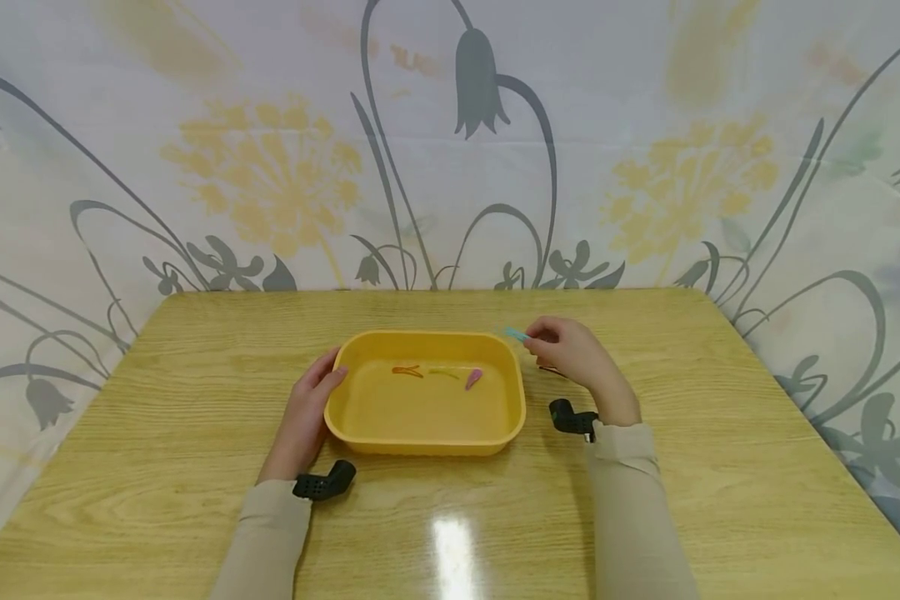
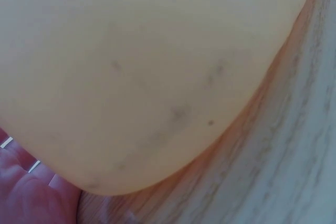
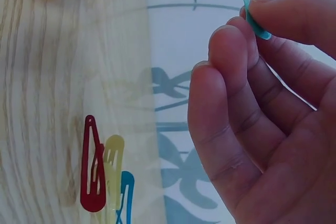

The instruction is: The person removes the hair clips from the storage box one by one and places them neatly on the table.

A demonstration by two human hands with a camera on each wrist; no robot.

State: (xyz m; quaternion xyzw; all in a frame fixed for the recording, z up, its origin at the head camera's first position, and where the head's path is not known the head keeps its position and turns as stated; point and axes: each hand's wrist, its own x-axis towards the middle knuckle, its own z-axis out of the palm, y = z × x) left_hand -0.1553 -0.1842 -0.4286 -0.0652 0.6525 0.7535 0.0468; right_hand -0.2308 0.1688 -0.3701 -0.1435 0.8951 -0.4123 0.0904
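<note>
No brand, label or writing is showing on any item in the three views. The left hand is lying flat on the wooden table, fingers nearly straight, with the fingertips and thumb resting against the left wall of the yellow tray; it is gripping nothing. The left wrist view is showing only the tray's outer wall, faintly scuffed, filling most of the frame, with a sliver of palm at the lower left, so the fingers themselves are not visible there. The right hand is hovering just beyond the tray's far right corner, wrist raised, fingers curled, pinching a teal hair clip between thumb and forefinger; the clip is pointing toward the tray. In the right wrist view the teal hair clip is partly covered by the fingertips and cut off at the top edge. Inside the tray an orange clip, a yellow-green clip and a pink clip are lying on the floor, small and hard to resolve. On the table beneath the right hand a red clip, a yellow clip and a blue clip are lying overlapped, the blue one cut off by the frame edge.
</note>
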